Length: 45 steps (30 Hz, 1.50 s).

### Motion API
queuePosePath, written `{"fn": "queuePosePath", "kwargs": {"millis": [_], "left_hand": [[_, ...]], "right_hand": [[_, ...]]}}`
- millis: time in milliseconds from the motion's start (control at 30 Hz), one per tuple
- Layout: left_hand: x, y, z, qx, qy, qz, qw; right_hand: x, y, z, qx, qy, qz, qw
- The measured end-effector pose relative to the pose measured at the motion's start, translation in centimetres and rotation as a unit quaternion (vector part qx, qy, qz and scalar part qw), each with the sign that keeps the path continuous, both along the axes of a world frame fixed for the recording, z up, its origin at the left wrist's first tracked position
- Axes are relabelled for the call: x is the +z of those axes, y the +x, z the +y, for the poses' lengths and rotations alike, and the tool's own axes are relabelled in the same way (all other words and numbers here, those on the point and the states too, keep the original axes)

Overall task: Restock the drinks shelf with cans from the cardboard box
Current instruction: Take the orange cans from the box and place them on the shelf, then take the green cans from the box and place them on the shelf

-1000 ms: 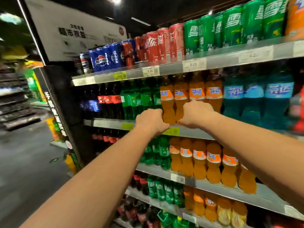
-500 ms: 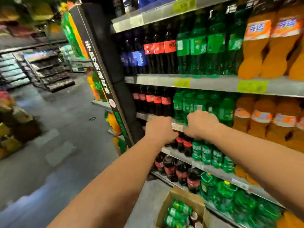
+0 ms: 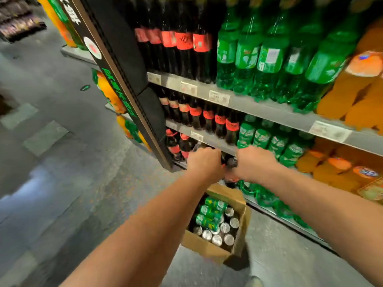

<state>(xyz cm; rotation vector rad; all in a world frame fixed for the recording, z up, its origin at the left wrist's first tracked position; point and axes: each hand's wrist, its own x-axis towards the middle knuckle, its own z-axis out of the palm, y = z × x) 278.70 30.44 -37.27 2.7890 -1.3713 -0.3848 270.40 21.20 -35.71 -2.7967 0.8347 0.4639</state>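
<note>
Your left hand [image 3: 204, 162], right hand [image 3: 255, 162]: fingers hidden behind knuckles, grip untellable. Your left forearm [image 3: 145, 224] covers cardboard box [image 3: 203, 248] left side. Blurred, unreadable: price tags [image 3: 218, 97]. Cut off by upper edge: top bottles [image 3: 184, 38].

Dark cola bottles [image 3: 184, 41], red labels, stand in rows at left. Green bottles [image 3: 267, 56] just beside them to the right, orange bottles [image 3: 360, 83] farthest right. White price tags [image 3: 218, 97] below, print blurred. Black end panel [image 3: 122, 48] with green lettering and a round sticker [image 3: 92, 47]. Grey floor [image 3: 62, 183], glossy patches. Distant racks [image 3: 18, 23] upper left.
</note>
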Motion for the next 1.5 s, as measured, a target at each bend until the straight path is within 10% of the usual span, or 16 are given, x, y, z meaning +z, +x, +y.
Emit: {"fn": "queuePosePath", "kwargs": {"millis": [733, 967, 1267, 1500], "left_hand": [[-38.0, 4.5, 1.3, 0.095, 0.145, 0.232, 0.957], [-51.4, 2.3, 3.9, 0.386, 0.120, 0.361, 0.840], [-61.5, 1.7, 3.8, 0.692, 0.007, 0.416, 0.590], [-63.8, 0.7, 5.2, 0.746, -0.095, 0.404, 0.520]], "right_hand": [[-38.6, 4.7, -0.8, -0.081, 0.156, 0.128, 0.976], [-51.4, 5.1, 0.4, -0.072, 0.190, 0.162, 0.966], [-59.0, 6.3, 2.3, -0.007, 0.167, 0.086, 0.982], [-61.1, 6.7, 3.2, -0.011, 0.165, 0.118, 0.979]]}}
